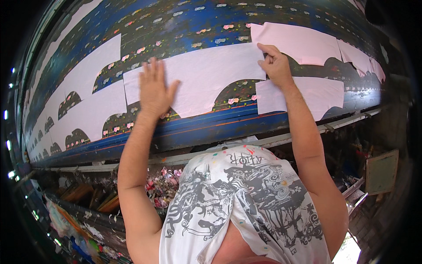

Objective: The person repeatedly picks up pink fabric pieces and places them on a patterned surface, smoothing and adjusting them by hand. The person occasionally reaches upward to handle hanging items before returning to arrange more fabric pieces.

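A pale pinkish-white cut fabric piece (206, 72) with curved cutouts along its near edge lies on the long printing table (198, 125). My left hand (155, 88) rests flat on its left part, fingers spread and thumb out. At the piece's far right corner, my right hand (277, 66) has its fingers curled, with index finger and thumb at the fabric edge. Just beyond that hand lies a pink fabric piece (299, 42). Another pale piece (310, 94) lies partly under my right forearm.
More pale cut pieces (92, 103) run in rows to the left. Small printed motifs and paint marks dot the dark blue tabletop. A metal rail (281, 140) follows the near edge. Below it are a heap of colourful scraps (162, 189) and a framed board (381, 172).
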Motion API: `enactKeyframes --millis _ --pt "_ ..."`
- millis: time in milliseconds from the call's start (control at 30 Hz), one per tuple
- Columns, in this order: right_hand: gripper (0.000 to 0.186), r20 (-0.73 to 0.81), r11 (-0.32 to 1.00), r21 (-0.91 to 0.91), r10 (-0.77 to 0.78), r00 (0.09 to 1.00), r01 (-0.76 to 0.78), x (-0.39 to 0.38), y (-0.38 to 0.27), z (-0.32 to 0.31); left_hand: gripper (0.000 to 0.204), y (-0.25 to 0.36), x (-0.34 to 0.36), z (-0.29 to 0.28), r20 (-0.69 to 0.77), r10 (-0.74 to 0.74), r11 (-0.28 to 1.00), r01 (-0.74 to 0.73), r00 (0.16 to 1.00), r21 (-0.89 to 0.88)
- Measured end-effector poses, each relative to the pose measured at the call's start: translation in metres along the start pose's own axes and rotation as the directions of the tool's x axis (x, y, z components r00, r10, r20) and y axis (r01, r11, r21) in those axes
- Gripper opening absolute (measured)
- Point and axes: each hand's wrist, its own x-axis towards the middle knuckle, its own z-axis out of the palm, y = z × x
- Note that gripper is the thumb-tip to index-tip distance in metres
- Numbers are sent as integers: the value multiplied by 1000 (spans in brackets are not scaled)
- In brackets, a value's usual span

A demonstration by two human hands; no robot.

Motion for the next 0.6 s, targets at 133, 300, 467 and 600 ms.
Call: enactKeyframes --millis 133,300,467,600 --pt "55 26 995 94 17 1000 -20 0 5 -6 104 107 29 1 71 204 970 -192 976 -148" --pt "56 43 924 365 104 994 -113 -1 -4 -11 109 212 80 17 32 298 921 -279 954 -273" --pt "50 0 809 560 216 976 -179 -1 -2 -15 109 258 95 22 0 396 892 -385 918 -237" --pt "49 -34 842 495 265 964 -214 -1 4 -10 106 224 61 18 0 490 830 -466 872 -307"
